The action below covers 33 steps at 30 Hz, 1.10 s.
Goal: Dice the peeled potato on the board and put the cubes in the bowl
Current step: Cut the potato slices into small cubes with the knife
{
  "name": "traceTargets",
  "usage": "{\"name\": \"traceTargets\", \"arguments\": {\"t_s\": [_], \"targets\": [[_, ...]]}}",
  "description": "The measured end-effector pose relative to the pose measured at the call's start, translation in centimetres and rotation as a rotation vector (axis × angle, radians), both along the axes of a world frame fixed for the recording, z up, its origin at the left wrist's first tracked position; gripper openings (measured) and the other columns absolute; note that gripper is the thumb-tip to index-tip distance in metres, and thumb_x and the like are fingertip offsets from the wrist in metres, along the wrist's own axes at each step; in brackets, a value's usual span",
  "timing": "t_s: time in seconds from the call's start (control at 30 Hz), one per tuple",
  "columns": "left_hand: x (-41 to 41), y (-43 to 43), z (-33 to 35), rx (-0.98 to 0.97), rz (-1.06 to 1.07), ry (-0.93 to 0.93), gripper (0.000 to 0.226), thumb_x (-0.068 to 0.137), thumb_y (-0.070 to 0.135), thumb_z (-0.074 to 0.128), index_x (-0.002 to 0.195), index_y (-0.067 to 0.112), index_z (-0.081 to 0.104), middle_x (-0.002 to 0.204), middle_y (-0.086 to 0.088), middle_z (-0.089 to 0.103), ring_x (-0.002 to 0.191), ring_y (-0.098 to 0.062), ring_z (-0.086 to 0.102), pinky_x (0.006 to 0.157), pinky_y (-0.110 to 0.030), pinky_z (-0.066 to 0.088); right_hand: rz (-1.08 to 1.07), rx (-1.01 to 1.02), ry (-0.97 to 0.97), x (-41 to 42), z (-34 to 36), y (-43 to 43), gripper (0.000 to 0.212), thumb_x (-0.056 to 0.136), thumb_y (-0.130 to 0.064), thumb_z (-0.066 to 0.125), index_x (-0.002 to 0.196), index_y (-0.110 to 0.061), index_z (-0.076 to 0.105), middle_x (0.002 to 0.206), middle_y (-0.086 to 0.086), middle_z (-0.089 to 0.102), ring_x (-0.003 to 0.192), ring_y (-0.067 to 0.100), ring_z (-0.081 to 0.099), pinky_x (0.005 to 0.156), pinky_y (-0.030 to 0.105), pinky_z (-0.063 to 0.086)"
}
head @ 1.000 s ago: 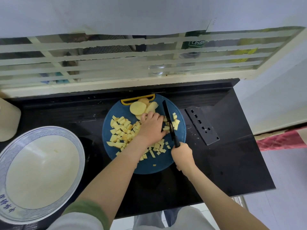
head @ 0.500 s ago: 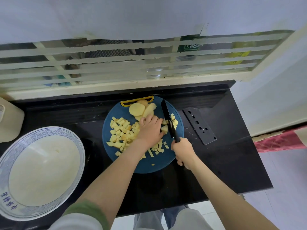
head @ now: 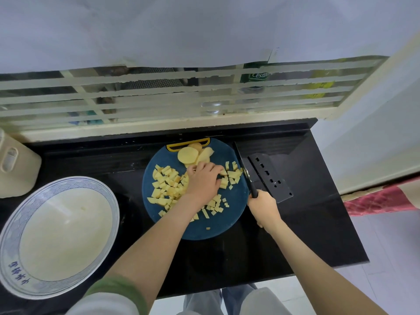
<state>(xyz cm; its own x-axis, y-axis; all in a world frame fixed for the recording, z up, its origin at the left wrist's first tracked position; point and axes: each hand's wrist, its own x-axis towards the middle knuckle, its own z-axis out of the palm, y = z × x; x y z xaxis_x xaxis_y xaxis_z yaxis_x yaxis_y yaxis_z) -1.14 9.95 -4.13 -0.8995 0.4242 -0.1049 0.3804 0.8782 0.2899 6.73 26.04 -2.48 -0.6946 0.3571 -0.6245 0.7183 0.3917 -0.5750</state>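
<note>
While potato cubes (head: 167,185) lie heaped across a round dark-blue cutting board (head: 218,226), a person works at a black countertop (head: 306,235) below a barred window (head: 159,92). The left hand (head: 203,180) reaches over the middle of the board, its fingers (head: 216,170) curled and bunched close together, tips pressing down on cubes at the right of the heap. The palm and forearm hide the pieces beneath them. The right hand (head: 263,206) is wrapped tight around the handle of a black knife (head: 242,164), just off the board's right edge. The blade points away from the person and runs along that edge, between the cubes and a black perforated blade guard (head: 270,178) lying flat just beside it.

Uncut potato slices (head: 187,155) overlap at the far rim, touching the board's yellow handle (head: 188,143). All the cut potato seen lies on the board. The wide white bowl (head: 13,223) with a blue patterned rim stands well apart on the left, at the counter's near corner. Behind it is a cream container (head: 16,167). A green bottle (head: 256,75) shows through the bars, and a red patterned cloth (head: 381,201) lies beyond the counter's right end.
</note>
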Motion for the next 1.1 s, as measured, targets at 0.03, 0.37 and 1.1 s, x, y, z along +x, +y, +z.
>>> {"name": "traceTargets", "arguments": {"t_s": [0.03, 0.37, 1.1], "targets": [[-0.1, 0.1, -0.1, -0.002, -0.004, -0.008, 0.034, 0.098, 0.033, 0.044, 0.132, 0.031, 0.047, 0.132, 0.013, 0.048, 0.126, -0.014, 0.034, 0.095, -0.036, 0.011, 0.016, -0.009, -0.011, 0.1, -0.1, 0.0, 0.019, 0.096, -0.02, 0.048, 0.08, -0.015, 0.056, 0.07, 0.003, 0.054, 0.056, 0.017, 0.048, 0.05, 0.029, 0.042], [0.9, -0.3, -0.2, -0.079, -0.107, -0.025, 0.02, 0.098, 0.031, 0.042, 0.109, 0.022, 0.057, 0.115, 0.008, 0.058, 0.114, -0.016, 0.044, 0.095, -0.036, 0.012, 0.121, -0.107, -0.115, 1.9, -0.3, -1.1, 0.014, 0.095, -0.014, 0.044, 0.089, -0.01, 0.056, 0.068, 0.007, 0.048, 0.044, 0.016, 0.038, 0.041, 0.026, 0.037], [1.8, -4.8, 5.0, 0.108, 0.112, 0.207, 0.025, 0.095, 0.037, 0.048, 0.116, 0.029, 0.06, 0.109, 0.008, 0.06, 0.105, -0.018, 0.05, 0.086, -0.034, 0.017, 0.862, 0.783, 0.137, 2.8, 1.3, 0.3, 0.026, 0.098, -0.027, 0.046, 0.124, -0.023, 0.046, 0.098, -0.002, 0.064, 0.079, 0.02, 0.065, 0.06, 0.03, 0.046]]}}
